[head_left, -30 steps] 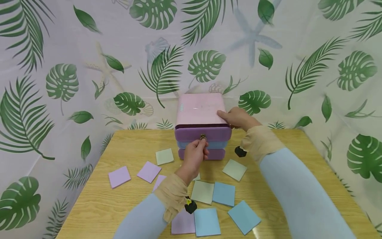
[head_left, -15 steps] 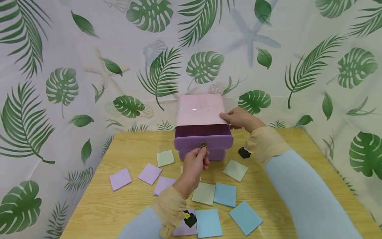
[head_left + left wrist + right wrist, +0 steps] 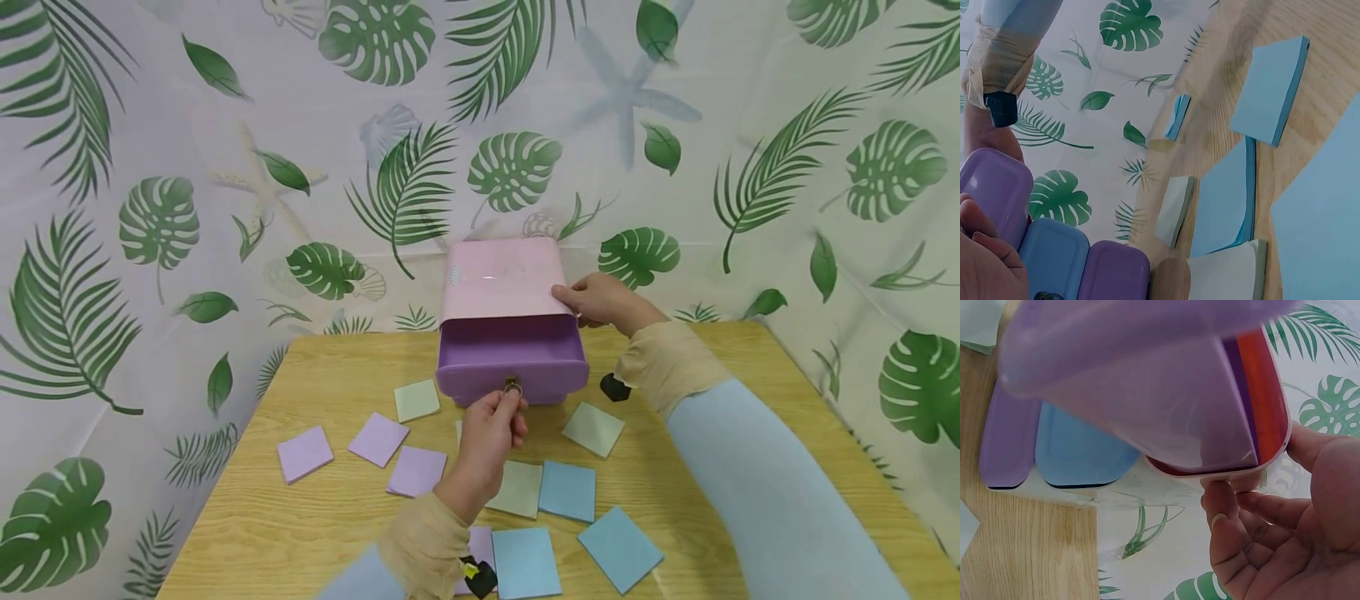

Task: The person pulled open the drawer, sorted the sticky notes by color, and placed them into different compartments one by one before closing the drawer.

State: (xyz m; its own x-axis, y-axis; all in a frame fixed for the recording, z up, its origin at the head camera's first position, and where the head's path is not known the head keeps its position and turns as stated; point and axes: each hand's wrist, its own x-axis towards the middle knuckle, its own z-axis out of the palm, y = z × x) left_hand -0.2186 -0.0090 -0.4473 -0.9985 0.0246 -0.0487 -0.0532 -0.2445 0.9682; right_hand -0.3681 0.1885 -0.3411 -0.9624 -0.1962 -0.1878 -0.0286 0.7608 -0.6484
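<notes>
A small chest of drawers with a pink casing [image 3: 506,279] stands at the back of the table. Its top purple drawer [image 3: 472,382] is pulled well out, and the part of its inside that shows holds nothing. My left hand [image 3: 486,437] pinches the ring pull [image 3: 512,387] on that drawer's front. At the casing's right front edge, my right hand [image 3: 606,302] grips with the thumb on top and the fingers at the side. Below, the blue drawer [image 3: 1054,256] and the lower purple drawer [image 3: 1116,269] are closed, as the left wrist view shows.
Several sticky-note pads lie about the wooden table [image 3: 255,533]. Purple pads [image 3: 306,454] are at the left, pale green pads [image 3: 592,429] near the chest, and blue pads [image 3: 621,548] in front. A leaf-patterned cloth [image 3: 300,108] hangs close behind the chest.
My left hand has drawn the top purple drawer toward me, from a narrow gap to a wide opening. My right hand keeps its grip on the casing's edge.
</notes>
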